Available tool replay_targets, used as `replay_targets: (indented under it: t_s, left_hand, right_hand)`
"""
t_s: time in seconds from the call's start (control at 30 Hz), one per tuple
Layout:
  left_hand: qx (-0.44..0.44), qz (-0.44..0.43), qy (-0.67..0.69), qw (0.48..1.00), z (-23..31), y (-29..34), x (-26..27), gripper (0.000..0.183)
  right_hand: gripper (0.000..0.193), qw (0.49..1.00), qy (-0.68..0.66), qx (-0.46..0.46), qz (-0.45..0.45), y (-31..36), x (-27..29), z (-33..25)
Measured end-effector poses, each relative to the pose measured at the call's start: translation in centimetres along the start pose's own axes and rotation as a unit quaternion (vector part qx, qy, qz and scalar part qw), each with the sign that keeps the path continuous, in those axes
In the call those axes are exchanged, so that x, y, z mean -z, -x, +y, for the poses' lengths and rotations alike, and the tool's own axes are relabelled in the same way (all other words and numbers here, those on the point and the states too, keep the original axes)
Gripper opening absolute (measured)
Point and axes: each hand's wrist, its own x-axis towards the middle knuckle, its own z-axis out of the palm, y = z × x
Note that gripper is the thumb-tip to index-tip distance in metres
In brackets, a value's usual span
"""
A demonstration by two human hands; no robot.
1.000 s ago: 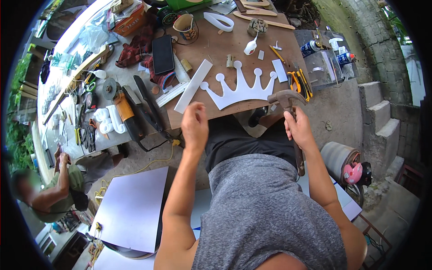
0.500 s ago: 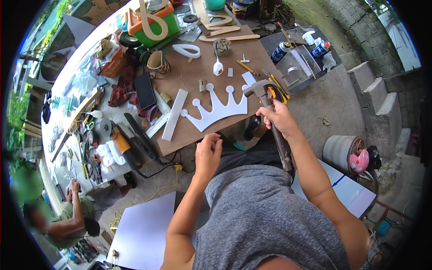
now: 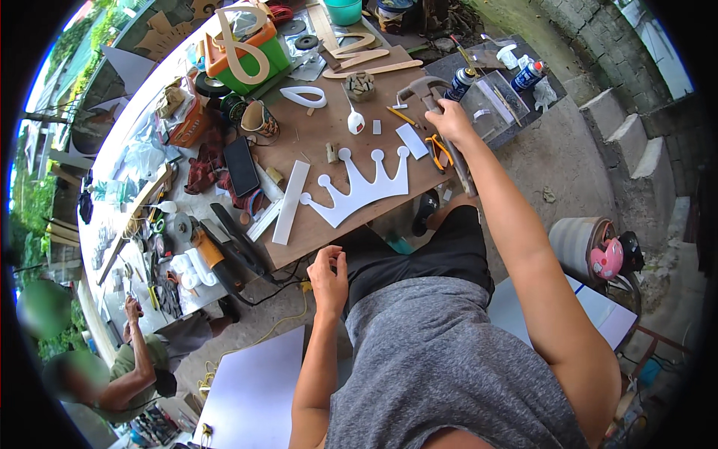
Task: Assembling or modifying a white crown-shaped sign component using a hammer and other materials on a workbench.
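A claw hammer [image 3: 424,89] with a worn dark handle is gripped in my right hand [image 3: 452,124], above the right edge of the brown board-topped table [image 3: 308,243]. Its head lies just beyond my fingers, and the handle's lower end points back toward my knee. My left hand [image 3: 329,278] hangs in front of the table with loosely curled fingers and nothing visible in them. A white crown-shaped cutout [image 3: 359,193] lies flat near the table's front edge. Beside it rest a long white strip [image 3: 292,202] and a short white piece [image 3: 412,141]. Orange-handled pliers [image 3: 438,153] lie by my right forearm.
Black phone [image 3: 241,166], angle grinder [image 3: 203,245] and paper cup [image 3: 259,118] crowd the left side. Spray cans [image 3: 529,75] stand at the right on a dark side surface. A person [image 3: 138,359] works at the far left. A bucket [image 3: 574,243] sits on the right.
My right hand has carried the hammer up and away from me toward the table's far right. My left hand has come slightly lower and left.
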Motion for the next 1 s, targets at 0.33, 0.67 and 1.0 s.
replay_targets:
  t_s: [0.33,0.67,1.0]
  left_hand:
    - [0.051,0.128,-0.02,0.99,-2.4,-0.3,3.1,0.027]
    - [0.004,0.242,-0.215,0.946,-4.2,-4.4,3.8,0.056]
    - [0.05,0.19,-0.28,0.94,-5.9,-7.5,3.2,0.06]
  right_hand:
    - [0.042,0.985,0.166,0.05,0.008,-5.8,-1.9,2.2]
    - [0.057,0.976,0.219,0.003,0.017,-7.0,-3.1,3.6]
    - [0.025,0.933,0.313,0.175,0.032,-2.8,-2.6,0.0]
